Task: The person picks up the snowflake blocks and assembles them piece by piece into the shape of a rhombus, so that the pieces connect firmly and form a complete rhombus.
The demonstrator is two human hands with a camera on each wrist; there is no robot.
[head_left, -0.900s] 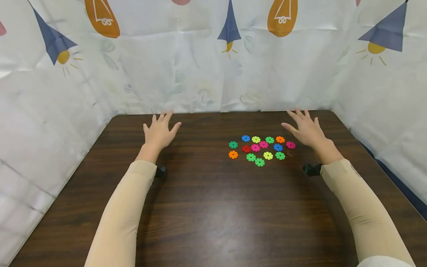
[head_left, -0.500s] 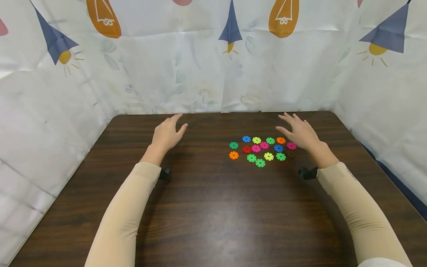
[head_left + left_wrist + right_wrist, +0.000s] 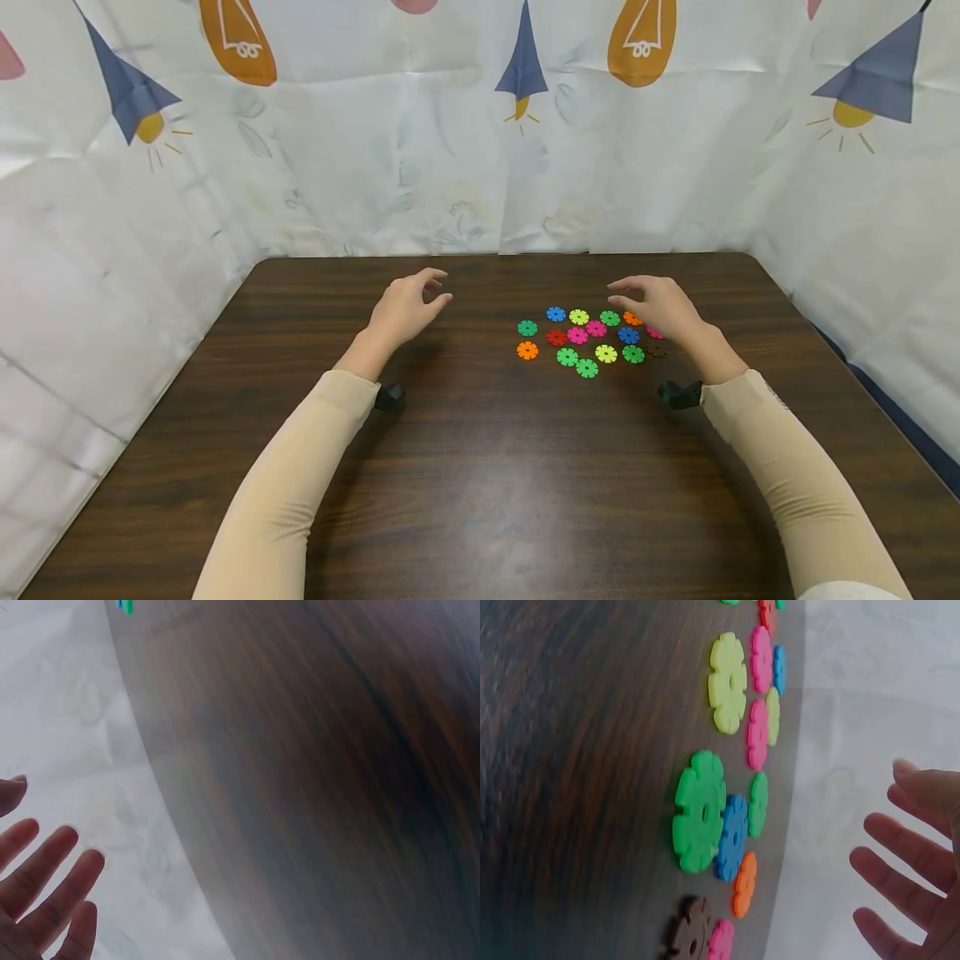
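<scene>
Flat, notched flower-shaped plastic discs in several colours lie in a loose group on the dark wood table, right of centre in the head view. Among them are a red disc (image 3: 557,337), an orange disc (image 3: 527,350), a blue disc (image 3: 628,335) and a brown disc (image 3: 691,934). My right hand (image 3: 663,307) hovers over the group's right end, fingers loosely bent with nothing in them, partly covering a pink disc (image 3: 655,332). Left of the group, my left hand (image 3: 405,310) hangs above the table, thumb apart from the bent fingers and nothing held.
The brown wood table (image 3: 480,467) reaches back to a white printed curtain (image 3: 450,167), which also hangs along both sides. A dark camera mount sits at each wrist, the left mount (image 3: 389,397) and the right mount (image 3: 679,395).
Both hands have moved inward toward each other and slightly nearer, and their spread fingers have bent. The discs lie as before.
</scene>
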